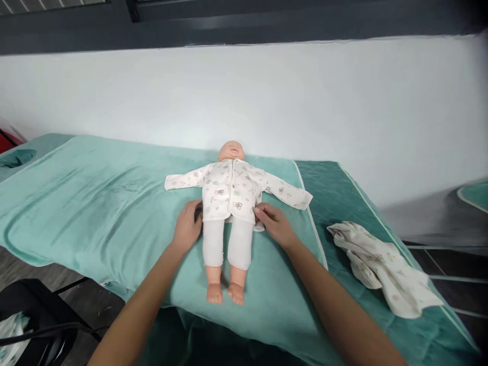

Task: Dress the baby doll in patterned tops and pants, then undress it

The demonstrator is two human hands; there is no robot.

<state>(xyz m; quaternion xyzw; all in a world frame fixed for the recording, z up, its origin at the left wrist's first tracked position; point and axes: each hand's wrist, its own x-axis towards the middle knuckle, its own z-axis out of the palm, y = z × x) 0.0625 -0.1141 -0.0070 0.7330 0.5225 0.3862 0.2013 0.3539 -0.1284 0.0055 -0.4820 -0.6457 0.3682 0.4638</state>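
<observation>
A baby doll lies on its back on a light green blanket, head toward the wall and arms spread. It wears a white printed baby jacket, fastened down the front, and white trousers; its feet are bare. At the jacket's left edge near the hem is my left hand, fingers curled against the cloth with their tips partly hidden. On the opposite side, my right hand pinches the jacket's lower edge. A bit of white cloth hangs out below the hem there.
The light green blanket covers most of the bed, over a darker green quilted cover. A crumpled printed baby garment lies at right. White wall stands behind; a black chair is at lower left.
</observation>
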